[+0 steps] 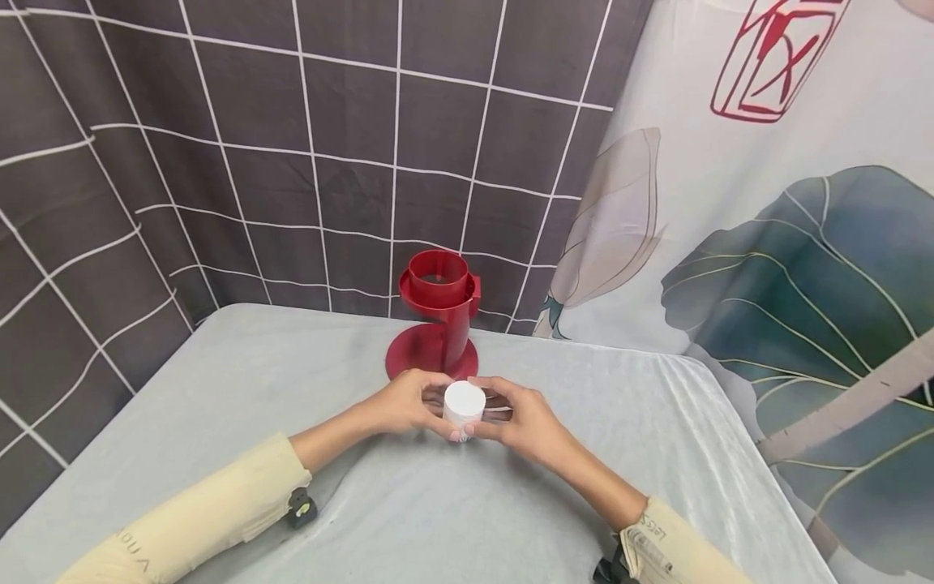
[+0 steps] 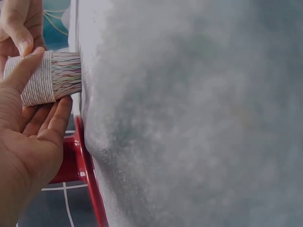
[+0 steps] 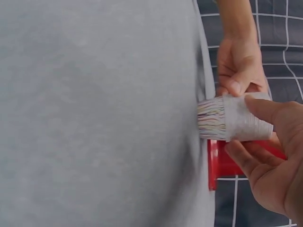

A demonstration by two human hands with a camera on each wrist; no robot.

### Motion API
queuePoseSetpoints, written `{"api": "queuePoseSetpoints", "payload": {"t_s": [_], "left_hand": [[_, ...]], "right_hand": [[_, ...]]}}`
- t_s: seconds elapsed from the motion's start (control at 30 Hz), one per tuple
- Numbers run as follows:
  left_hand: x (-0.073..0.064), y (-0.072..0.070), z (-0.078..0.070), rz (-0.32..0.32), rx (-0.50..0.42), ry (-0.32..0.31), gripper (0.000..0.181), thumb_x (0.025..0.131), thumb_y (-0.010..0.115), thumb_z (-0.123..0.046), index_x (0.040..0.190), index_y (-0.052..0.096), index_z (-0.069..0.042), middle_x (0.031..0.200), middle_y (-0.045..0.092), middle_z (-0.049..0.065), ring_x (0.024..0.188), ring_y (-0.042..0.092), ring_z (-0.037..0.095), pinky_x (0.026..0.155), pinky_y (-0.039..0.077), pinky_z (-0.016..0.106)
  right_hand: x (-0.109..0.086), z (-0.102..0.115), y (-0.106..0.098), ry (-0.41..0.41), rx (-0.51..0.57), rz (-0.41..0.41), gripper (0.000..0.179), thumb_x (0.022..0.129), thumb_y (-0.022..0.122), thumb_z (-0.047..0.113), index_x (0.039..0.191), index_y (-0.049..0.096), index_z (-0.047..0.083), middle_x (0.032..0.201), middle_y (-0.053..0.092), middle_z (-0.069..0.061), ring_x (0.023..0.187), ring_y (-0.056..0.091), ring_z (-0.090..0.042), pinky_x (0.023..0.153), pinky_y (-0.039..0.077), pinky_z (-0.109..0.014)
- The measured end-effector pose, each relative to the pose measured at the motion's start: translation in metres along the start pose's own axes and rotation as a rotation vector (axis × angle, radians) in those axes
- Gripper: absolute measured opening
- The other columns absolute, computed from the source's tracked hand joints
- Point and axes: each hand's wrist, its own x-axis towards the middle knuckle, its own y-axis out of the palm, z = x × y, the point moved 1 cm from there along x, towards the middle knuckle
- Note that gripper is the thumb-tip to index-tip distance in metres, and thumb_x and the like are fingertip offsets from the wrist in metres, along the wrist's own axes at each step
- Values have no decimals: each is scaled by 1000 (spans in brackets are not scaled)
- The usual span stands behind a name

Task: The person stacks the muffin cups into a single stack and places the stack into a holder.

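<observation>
A short white stack of paper cups [image 1: 464, 402] stands on the cloth, its ribbed upper part above a base with wavy coloured lines. In the left wrist view, the left hand [image 2: 31, 146] holds the stack [image 2: 40, 78] with its thumb on the near side and its fingers behind. The right hand [image 1: 527, 415] grips it from the other side, thumb in front and fingers curled round the back, as the right wrist view shows of the stack [image 3: 232, 117]. Right behind both hands is a red stand [image 1: 456, 337] with a round base and a ring-shaped top.
A pale grey cloth [image 1: 292, 381] covers the table. Behind it hangs a dark curtain [image 1: 350, 195] with white grid lines. On the right is a white curtain [image 1: 627, 300] with leaf prints. Dark wrist devices, such as the left one [image 1: 302, 508], sit at the sleeves.
</observation>
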Motion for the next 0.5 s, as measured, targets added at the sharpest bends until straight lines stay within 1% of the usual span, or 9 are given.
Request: {"api": "queuePoseSetpoints", "payload": {"t_s": [0.1,0.23,0.3,0.37,0.5], "left_hand": [[0,-1,-2,12,8,6,62,86,100,-20,142,75,-10,127,82,5,120,81,22,103,68,36],[-2,-2,-4,6,10,8,63,87,99,-20,143,74,-9,128,81,7,120,81,23,104,68,38],[-3,-1,-4,-16,3,7,62,86,99,-21,142,75,-9,127,81,7,117,81,22,103,68,37],[-5,-1,-4,-46,-7,13,62,86,100,-20,141,74,-8,125,81,8,114,82,22,102,68,37],[-9,-1,-4,-112,-73,34,61,86,100,-17,139,72,-5,125,81,12,112,82,24,100,69,36]], "right_hand": [[-1,-3,2,-36,2,-13,65,92,94,11,152,68,9,141,78,-14,123,82,-33,105,67,-41],[-2,-3,4,-51,15,-21,67,93,92,10,155,66,7,145,76,-14,124,81,-34,106,66,-41],[-2,-3,5,-57,21,-22,67,94,91,8,155,65,4,146,75,-17,124,81,-35,107,66,-42],[-2,-2,5,-44,30,-25,66,95,90,8,155,65,3,144,76,-17,124,81,-35,106,66,-41],[1,2,3,-15,45,-41,63,95,90,8,152,65,0,141,77,-19,123,82,-34,105,66,-41]]}}
